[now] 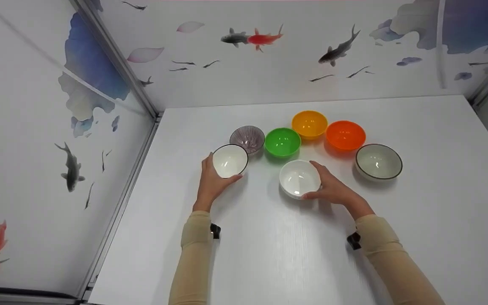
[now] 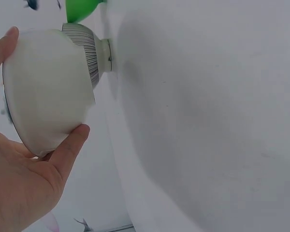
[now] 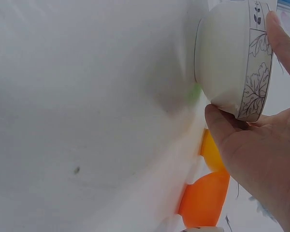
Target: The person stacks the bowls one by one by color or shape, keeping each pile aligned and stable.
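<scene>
My left hand (image 1: 214,182) grips a white bowl with a dark rim (image 1: 230,161) by its sides, thumb at the near edge. In the left wrist view this bowl (image 2: 48,92) is held above the table, apart from its surface. My right hand (image 1: 333,185) holds a white bowl (image 1: 299,179) from its right side, thumb near and fingers at the far rim. A leaf-patterned band circles that bowl (image 3: 256,72) in the right wrist view. Just behind the left-hand bowl stands a purplish ribbed bowl (image 1: 247,139); a green bowl (image 1: 283,142) is behind the right-hand one.
A yellow bowl (image 1: 309,125) and an orange bowl (image 1: 345,135) stand farther back on the white table (image 1: 269,254). At the right is a grey-white bowl with a dark rim (image 1: 378,162). Panels printed with fish (image 1: 337,48) enclose the back and left.
</scene>
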Motion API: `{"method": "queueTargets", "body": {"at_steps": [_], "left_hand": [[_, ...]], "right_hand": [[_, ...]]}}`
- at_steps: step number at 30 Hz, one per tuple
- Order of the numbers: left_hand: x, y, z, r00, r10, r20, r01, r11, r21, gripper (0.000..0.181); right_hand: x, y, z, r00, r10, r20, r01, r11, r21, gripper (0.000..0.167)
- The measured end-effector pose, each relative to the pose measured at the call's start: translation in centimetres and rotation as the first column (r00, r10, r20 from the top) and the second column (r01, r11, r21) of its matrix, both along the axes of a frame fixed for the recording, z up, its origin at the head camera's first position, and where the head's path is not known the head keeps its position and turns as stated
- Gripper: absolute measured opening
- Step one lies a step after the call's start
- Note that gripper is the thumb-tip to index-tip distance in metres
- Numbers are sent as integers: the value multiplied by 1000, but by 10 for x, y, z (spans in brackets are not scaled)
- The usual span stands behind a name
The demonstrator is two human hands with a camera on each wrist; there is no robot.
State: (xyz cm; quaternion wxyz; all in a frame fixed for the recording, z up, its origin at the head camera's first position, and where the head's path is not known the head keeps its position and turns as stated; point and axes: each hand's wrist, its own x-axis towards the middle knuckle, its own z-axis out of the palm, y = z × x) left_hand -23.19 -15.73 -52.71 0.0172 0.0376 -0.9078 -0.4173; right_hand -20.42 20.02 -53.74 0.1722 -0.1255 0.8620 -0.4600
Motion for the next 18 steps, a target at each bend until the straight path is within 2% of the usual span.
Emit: {"method": "queueTargets", "body": {"at_steps": [18], "left_hand": [[4, 11, 2, 1000, -22, -19, 22, 1000, 14, 121]], "right_hand": [[-1, 0, -1, 1000, -5, 16, 5, 1000, -4, 116]]}}
